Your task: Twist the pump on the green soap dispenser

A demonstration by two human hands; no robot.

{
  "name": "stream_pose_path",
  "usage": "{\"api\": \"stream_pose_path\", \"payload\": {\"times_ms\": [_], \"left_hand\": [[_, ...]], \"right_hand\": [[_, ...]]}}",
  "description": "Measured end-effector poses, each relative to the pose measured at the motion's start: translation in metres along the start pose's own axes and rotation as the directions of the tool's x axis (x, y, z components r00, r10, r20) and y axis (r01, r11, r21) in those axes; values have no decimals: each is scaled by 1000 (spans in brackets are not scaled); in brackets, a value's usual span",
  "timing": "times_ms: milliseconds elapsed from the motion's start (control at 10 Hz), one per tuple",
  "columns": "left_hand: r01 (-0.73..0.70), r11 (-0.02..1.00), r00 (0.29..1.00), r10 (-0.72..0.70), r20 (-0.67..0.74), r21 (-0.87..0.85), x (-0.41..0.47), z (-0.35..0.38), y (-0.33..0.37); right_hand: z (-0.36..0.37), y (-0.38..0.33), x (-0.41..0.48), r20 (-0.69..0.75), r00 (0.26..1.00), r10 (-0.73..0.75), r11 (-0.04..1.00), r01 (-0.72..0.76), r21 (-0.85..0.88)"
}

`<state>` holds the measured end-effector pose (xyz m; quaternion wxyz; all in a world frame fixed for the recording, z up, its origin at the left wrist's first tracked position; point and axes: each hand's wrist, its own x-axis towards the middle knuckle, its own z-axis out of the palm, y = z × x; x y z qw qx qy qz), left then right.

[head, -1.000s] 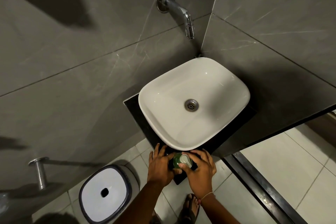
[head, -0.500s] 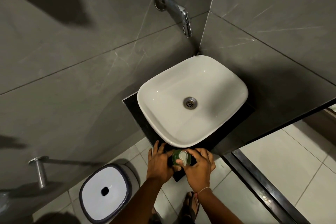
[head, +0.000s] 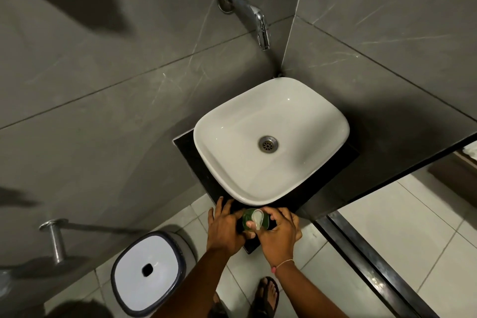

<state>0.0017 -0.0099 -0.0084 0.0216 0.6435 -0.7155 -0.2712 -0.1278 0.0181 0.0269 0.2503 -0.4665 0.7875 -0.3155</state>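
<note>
**Both hands on the green soap dispenser at the front of the basin**

The green soap dispenser stood on the near corner of the dark worktop, just in front of the white basin and close to the worktop's edge. Seen from almost straight above, it showed little more than its green shoulders and the white pump on top, whose spout pointed back toward the person.

The left hand was pressed against the dispenser's left side, its fingers spread forward over the worktop toward the basin's rim and its thumb side against the green body; it seemed to be steadying the bottle, though how far the palm wrapped round it was hidden. The right hand came in from the right with its fingers curled over the top, thumb and fingertips closed on the white pump. A thin thread band circled the right wrist.

Behind the basin a chrome tap stuck out from the grey tiled wall, its outlet hanging above the far rim, and a metal drain sat in the middle of the bowl. On the pale floor tiles to the left stood a bin with a white lid, and a chrome peg stuck out of the wall near it. A sandalled foot showed below the right forearm.
</note>
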Motion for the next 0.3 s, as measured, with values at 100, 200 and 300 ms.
{"api": "stream_pose_path", "payload": {"times_ms": [100,200,300], "left_hand": [[17,1000,1000,-17,-3,-5,-2,1,0],[26,1000,1000,-26,9,9,-5,2,0],[83,995,997,-83,6,51,-11,2,-8]], "right_hand": [[-3,0,-3,14,1000,3,1000,-3,11],[-10,-1,-6,91,996,-6,1000,4,24],[-33,9,-15,136,991,-17,999,10,53]]}}
